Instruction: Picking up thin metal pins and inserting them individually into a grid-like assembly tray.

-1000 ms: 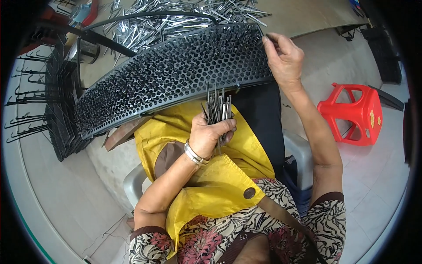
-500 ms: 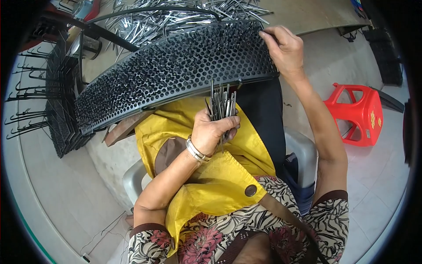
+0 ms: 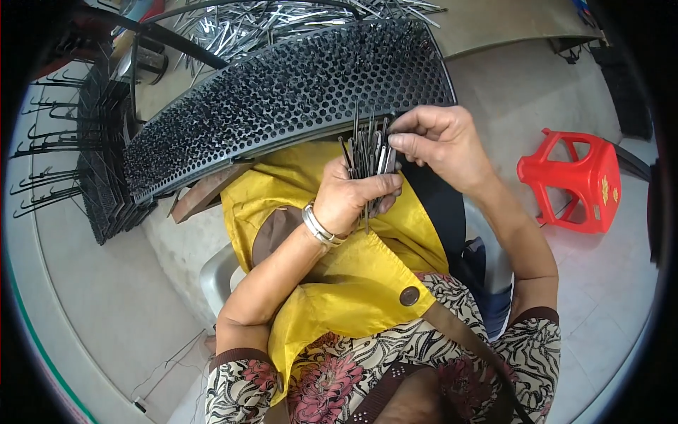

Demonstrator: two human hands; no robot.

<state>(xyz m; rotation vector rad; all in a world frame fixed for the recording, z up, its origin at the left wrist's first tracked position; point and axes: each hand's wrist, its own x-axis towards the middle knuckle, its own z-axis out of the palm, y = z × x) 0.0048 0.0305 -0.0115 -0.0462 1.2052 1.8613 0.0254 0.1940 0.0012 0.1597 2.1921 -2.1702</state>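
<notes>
My left hand (image 3: 346, 194) is closed around an upright bundle of thin metal strips (image 3: 367, 152), dark and silvery, above my yellow apron. My right hand (image 3: 445, 145) pinches with thumb and forefinger at the top end of one strip on the bundle's right side. Just beyond both hands a long, curved black rack (image 3: 311, 128) slopes across in front of me. It is full of round holes. Dark pieces stand packed in its left and far parts, while bare holes show along its near edge and at the right.
Behind the rack a heap of loose metal strips (image 3: 247, 32) covers part of the table (image 3: 494, 25). Stacked black racks with hooked wires (image 3: 106, 162) stand at the left. A red plastic stool (image 3: 590, 177) is on the floor at the right. A wooden bar (image 3: 205, 194) juts below the rack.
My right hand has come down and left from the rack's right end to the bundle. My left hand has shifted slightly right with the strips. The view has moved a little.
</notes>
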